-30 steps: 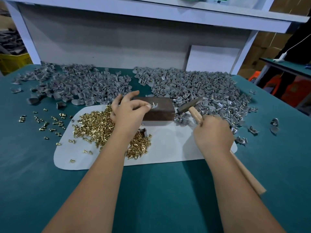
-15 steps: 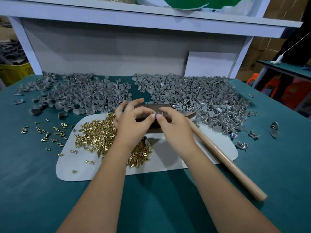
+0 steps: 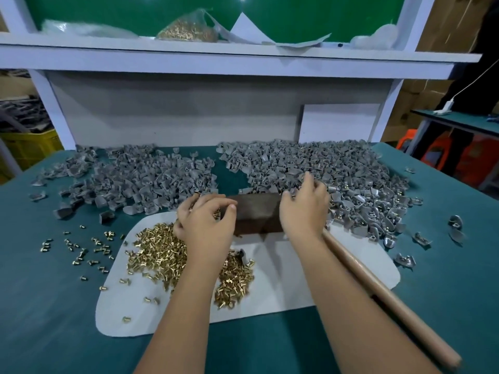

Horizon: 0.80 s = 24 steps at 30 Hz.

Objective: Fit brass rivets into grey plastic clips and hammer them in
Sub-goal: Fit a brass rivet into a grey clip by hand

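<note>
Partly hidden hammer (image 3: 378, 290), right hand (image 3: 303, 209) fingertips unclear

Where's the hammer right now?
The hammer lies on the table's right side, handle angled toward the near right, running under the right hand.

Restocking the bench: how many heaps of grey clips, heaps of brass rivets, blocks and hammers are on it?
Heaps of grey clips: 2 (left heap, right heap)
Heap of brass rivets: 1, plus loose strays
Brown block: 1
Hammer: 1
Total: 5
</note>
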Each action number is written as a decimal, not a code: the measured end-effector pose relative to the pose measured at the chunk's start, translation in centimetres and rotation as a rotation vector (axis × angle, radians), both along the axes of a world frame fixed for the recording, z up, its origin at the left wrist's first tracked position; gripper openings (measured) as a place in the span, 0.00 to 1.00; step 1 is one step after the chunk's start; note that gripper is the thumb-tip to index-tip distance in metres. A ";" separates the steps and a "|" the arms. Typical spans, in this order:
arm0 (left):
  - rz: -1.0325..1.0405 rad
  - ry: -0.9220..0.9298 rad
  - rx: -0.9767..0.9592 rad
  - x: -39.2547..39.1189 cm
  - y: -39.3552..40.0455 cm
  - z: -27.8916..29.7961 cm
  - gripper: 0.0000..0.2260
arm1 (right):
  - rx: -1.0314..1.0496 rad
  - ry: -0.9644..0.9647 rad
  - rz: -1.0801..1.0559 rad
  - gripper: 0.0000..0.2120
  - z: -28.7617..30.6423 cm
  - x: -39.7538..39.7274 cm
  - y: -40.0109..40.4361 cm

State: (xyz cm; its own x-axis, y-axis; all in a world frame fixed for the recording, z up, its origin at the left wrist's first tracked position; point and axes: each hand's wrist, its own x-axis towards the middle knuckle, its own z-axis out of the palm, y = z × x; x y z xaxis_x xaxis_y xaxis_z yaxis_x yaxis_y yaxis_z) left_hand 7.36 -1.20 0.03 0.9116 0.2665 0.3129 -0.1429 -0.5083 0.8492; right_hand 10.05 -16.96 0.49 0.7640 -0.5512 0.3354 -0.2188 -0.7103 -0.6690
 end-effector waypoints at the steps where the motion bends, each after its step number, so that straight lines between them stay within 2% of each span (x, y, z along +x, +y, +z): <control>1: -0.001 -0.009 -0.003 0.0 0.0 -0.1 0.08 | -0.092 -0.041 0.009 0.28 -0.6 -0.5 0.5; 5: -0.007 -0.022 -0.028 0.1 0.2 -0.3 0.11 | -0.344 -0.374 0.081 0.21 0.2 -2.1 2.3; 7: -0.039 -0.005 -0.087 0.2 0.5 -0.3 0.10 | -0.392 -0.465 0.230 0.17 0.1 -3.4 3.8; 9: -0.077 -0.016 -0.218 0.3 1.1 -0.2 0.11 | -0.430 -0.387 0.538 0.13 -0.5 -4.8 5.4; 11: -0.045 -0.073 -0.328 0.2 2.1 0.2 0.14 | -0.427 -0.190 0.823 0.08 -1.2 -5.8 6.8; 13: 0.055 -0.131 -0.407 0.3 3.6 0.6 0.15 | -0.534 -0.045 0.943 0.10 -1.8 -6.1 8.0; 15: 0.105 -0.135 -0.417 0.5 5.1 0.6 0.15 | -0.637 -0.021 0.972 0.17 -2.2 -6.1 8.7; 17: 0.111 -0.006 -0.302 1.0 5.6 0.2 0.19 | -0.634 -0.018 1.003 0.18 -2.1 -6.1 9.0; 19: 0.135 0.150 -0.039 1.6 5.3 -0.3 0.23 | -0.579 0.000 1.028 0.15 -1.9 -6.0 9.0; 24: 0.090 0.179 0.328 4.7 5.5 0.2 0.26 | -0.375 0.000 1.028 0.08 -1.9 -5.8 8.2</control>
State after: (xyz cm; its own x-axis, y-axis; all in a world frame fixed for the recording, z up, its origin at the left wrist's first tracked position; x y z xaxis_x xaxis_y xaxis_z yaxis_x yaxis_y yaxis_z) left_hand 12.04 4.30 0.21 0.9370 0.2601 0.2330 0.0501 -0.7606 0.6472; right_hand 4.27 -8.75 -1.41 0.8008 0.4871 0.3484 0.5951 -0.7125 -0.3717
